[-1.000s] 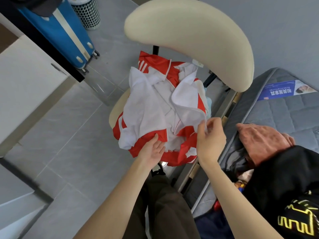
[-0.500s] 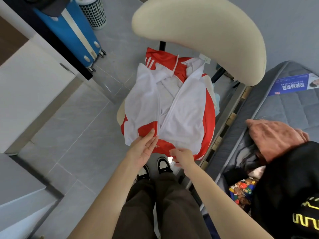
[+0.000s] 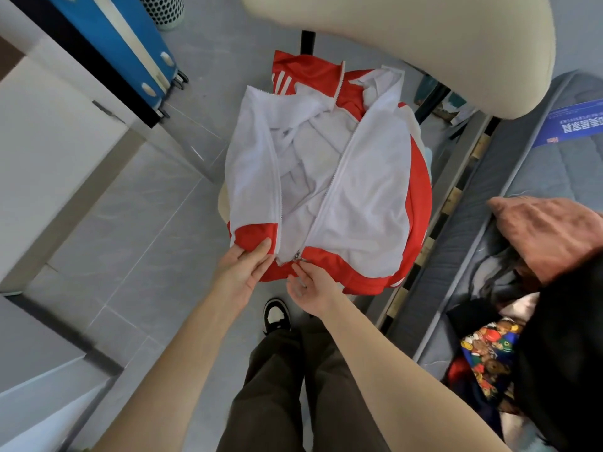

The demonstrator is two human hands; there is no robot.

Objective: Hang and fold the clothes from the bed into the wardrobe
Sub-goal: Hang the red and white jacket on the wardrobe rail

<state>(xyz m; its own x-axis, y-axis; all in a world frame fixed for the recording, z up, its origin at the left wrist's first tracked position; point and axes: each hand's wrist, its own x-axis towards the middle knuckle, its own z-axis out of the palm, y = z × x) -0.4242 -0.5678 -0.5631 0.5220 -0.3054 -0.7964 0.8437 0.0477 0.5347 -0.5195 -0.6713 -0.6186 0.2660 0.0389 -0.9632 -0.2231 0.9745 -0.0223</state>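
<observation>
A red jacket (image 3: 329,177) with white lining lies inside out on the seat of a chair, its two front panels spread open along the zipper. My left hand (image 3: 243,272) pinches the red hem of the left panel between thumb and fingers. My right hand (image 3: 308,283) pinches the zipper's lower end at the right panel's hem. More clothes wait on the bed (image 3: 535,177) at the right: a rust-coloured garment (image 3: 548,233), a black one (image 3: 567,347) and a colourful printed piece (image 3: 489,357).
The chair's cream backrest (image 3: 424,44) arches over the jacket. A blue suitcase (image 3: 124,37) leans at the upper left beside a white cabinet (image 3: 49,148). Grey floor tiles (image 3: 137,256) lie to the left. My legs and one shoe (image 3: 277,316) are below.
The right front panel has been flattened out over the jacket. My right hand came down from that panel's upper edge to the zipper's lower end; my left hand now pinches the hem.
</observation>
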